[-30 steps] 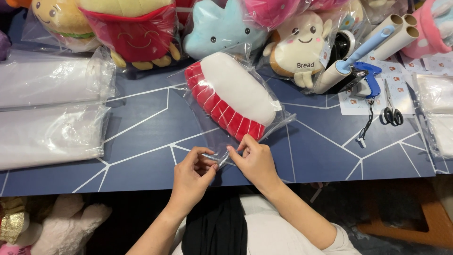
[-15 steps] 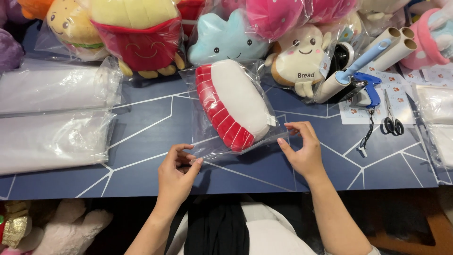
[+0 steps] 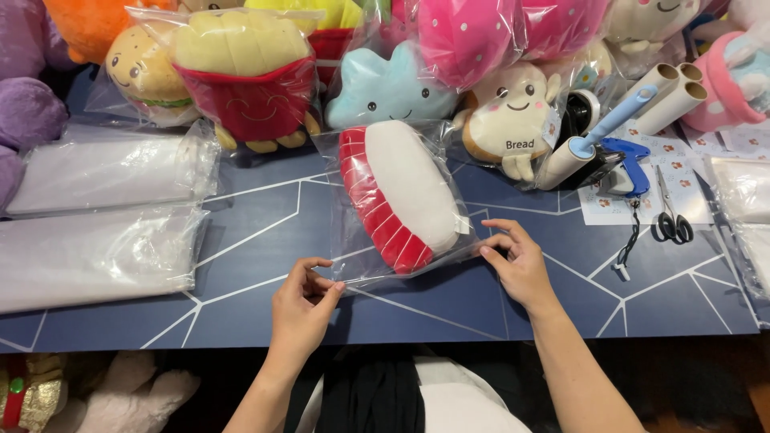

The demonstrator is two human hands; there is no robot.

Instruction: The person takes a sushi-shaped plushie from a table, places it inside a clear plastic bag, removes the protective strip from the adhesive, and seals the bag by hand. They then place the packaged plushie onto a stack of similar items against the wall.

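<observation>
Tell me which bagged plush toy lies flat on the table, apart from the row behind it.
The red and white plush, flat in its clear bag between the left hand and right hand. The others stand crowded along the back.

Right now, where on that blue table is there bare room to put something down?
The widest bare patch lies between the stacks of clear bags and the bagged red-and-white plush. A second one lies right of the right hand, below the scissors. The back edge is crowded with bagged plush toys, and the lint roller fills the right rear.
</observation>
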